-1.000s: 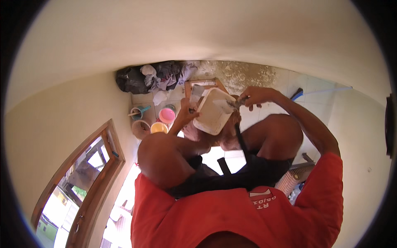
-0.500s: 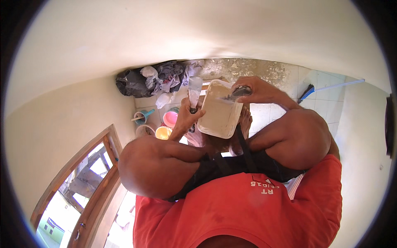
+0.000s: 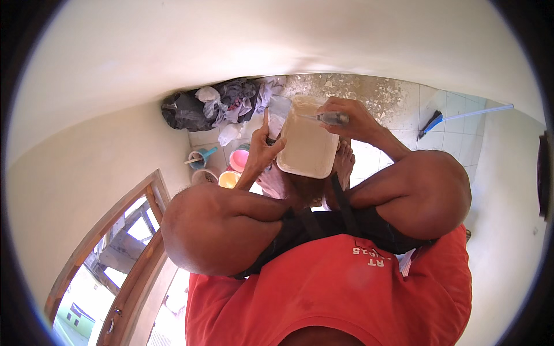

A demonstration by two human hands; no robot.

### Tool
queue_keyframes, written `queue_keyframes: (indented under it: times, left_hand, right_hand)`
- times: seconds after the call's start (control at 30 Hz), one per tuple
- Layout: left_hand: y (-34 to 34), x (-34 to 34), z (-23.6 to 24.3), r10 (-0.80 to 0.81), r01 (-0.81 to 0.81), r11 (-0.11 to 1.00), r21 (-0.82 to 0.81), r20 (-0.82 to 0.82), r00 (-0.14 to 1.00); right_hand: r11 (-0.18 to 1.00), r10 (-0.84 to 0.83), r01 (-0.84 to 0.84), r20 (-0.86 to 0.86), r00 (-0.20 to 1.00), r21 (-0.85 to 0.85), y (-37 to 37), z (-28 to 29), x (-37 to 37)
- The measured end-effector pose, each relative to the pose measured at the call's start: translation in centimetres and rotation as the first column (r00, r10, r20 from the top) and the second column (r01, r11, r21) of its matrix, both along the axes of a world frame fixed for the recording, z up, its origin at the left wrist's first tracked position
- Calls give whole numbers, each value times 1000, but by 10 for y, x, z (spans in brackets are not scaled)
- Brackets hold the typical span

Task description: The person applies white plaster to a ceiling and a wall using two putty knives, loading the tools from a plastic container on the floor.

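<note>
A white rectangular tub [image 3: 309, 147], smeared inside with pale paste, sits between my knees above my feet. My left hand [image 3: 264, 153] is closed on a putty knife with a wide pale blade [image 3: 279, 108], its thumb at the tub's left rim. That blade stands beside the tub's far left corner. My right hand [image 3: 355, 121] grips the handle of a second putty knife [image 3: 333, 118]. Its thin blade points left over the tub's far part; whether it touches the paste I cannot tell.
Black and white plastic bags [image 3: 213, 106] lie at the far left by the wall. Nearer stand a teal pot [image 3: 198, 158], a pink bowl [image 3: 239, 159] and a yellow bowl [image 3: 229, 179]. Crumbled debris [image 3: 369, 95] covers the floor beyond the tub. A blue broom [image 3: 431, 124] lies right.
My right hand has shifted slightly, and its putty knife now points more level to the left. The left putty knife's blade has moved up and right, against the tub's far left corner.
</note>
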State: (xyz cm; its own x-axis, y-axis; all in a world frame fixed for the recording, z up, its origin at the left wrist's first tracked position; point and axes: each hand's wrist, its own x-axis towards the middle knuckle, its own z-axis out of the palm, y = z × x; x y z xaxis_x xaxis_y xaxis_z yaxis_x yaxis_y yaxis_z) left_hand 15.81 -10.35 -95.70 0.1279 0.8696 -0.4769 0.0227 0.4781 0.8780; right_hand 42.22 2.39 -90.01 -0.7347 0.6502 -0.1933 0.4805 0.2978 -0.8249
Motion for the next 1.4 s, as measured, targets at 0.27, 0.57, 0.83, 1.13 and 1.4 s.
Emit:
queue_keyframes:
  times: [0.27,0.57,0.83,1.13,1.4]
  left_hand:
    - [-36,4,-62,211,-201,970,139,-66,975]
    - [-36,15,-29,265,-260,948,186,-7,964]
    - [-37,18,-31,223,-173,948,267,-169,960]
    - [-47,2,-52,79,-53,983,175,-145,986]
    - [-42,3,-40,118,-121,991,57,67,991]
  right_hand:
    - [832,116,-145,88,989,535,-23,-32,-19]
    - [783,127,-296,325,937,547,-42,-43,-39]
    - [759,330,-390,208,921,521,-62,-54,-27]
    - [883,252,-278,119,960,378,-38,-25,-17]
    - [817,156,-292,296,942,498,-44,-48,-37]
